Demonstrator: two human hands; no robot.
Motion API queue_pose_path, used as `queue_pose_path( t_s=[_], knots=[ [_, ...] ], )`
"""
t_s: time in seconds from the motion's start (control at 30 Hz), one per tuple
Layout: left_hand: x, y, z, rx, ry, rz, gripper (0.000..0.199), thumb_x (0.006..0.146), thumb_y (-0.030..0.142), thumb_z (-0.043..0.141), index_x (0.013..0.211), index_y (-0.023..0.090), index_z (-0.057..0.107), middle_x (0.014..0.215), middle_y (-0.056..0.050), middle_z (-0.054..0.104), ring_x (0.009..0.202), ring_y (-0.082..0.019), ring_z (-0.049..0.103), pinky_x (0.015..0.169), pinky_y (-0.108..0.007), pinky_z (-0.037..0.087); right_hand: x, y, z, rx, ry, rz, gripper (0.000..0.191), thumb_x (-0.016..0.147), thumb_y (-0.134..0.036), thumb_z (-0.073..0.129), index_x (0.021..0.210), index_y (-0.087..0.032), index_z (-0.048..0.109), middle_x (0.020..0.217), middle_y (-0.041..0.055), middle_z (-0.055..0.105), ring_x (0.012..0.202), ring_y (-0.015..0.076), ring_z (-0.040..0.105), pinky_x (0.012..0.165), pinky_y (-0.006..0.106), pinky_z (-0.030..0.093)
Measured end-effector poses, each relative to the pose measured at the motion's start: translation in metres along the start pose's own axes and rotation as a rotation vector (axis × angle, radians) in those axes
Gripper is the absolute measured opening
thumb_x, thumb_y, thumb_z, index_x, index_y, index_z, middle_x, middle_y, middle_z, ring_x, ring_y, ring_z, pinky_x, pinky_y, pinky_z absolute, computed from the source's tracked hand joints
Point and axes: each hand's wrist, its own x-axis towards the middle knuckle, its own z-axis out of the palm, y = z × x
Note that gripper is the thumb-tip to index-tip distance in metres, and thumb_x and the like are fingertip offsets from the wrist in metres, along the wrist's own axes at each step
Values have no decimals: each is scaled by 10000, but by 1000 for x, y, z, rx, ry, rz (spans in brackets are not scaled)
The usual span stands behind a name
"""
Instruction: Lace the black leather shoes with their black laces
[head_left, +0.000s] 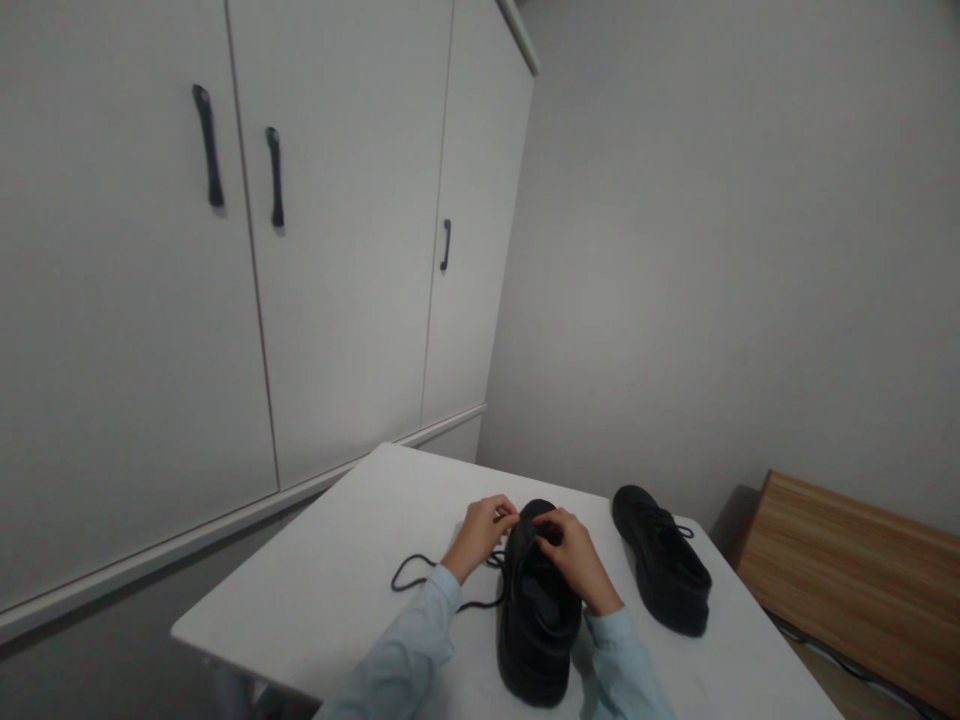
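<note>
A black lace-up shoe (536,640) stands on the white table with its toe pointing away from me and its heel towards me. My left hand (484,530) is closed in a pinch at the left edge of the lacing area, apparently on the black shoelace (409,575); the fingertips are small and dark there. Part of that lace trails in loose loops over the table to the left. On the right side of the opening, my right hand (574,555) pinches the shoe's upper near the tongue, thumb inside the opening. The toe is partly covered by both hands.
A second black shoe (664,565), its lace threaded, stands to the right on the white table (322,590). White cupboards (352,230) with dark handles rise behind on the left. A grey wall (712,250) and a wood-grain surface (862,580) are on the right.
</note>
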Motion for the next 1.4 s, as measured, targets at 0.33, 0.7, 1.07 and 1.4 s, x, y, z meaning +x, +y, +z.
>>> queue_pose_path(
  t_s=[0.33, 0.7, 1.07, 1.4],
  knots=[
    [-4, 3, -9, 307, -17, 179, 103, 771, 170, 548, 747, 173, 648, 762, -24, 664, 755, -149, 590, 705, -222, 410, -1, -13, 2, -251, -44, -3, 218, 710, -108, 580, 879, -159, 708, 930, 85, 642, 918, 229, 582, 837, 309, 431],
    [-6, 5, -4, 321, -21, 175, 107, 752, 173, 562, 768, 185, 667, 786, -30, 665, 782, -164, 587, 725, -235, 409, -2, -29, -5, -392, -71, 4, 220, 769, -174, 568, 899, -218, 740, 906, 65, 671, 841, 212, 620, 730, 286, 423],
    [-3, 5, 2, 120, 23, 100, 57, 693, 197, 646, 669, 168, 689, 706, -28, 691, 728, -177, 615, 722, -262, 445, -2, -24, -1, -361, 20, 55, 146, 730, -155, 588, 791, -233, 694, 871, 44, 709, 847, 226, 637, 726, 294, 414],
    [-5, 18, 12, -43, -21, 175, 296, 848, 367, 491, 1006, 193, 672, 1045, -65, 689, 988, -193, 606, 858, -276, 455, -1, -11, 4, -76, 220, 31, 122, 783, -208, 489, 726, -189, 595, 753, 61, 655, 747, 216, 608, 684, 298, 439]
  ],
)
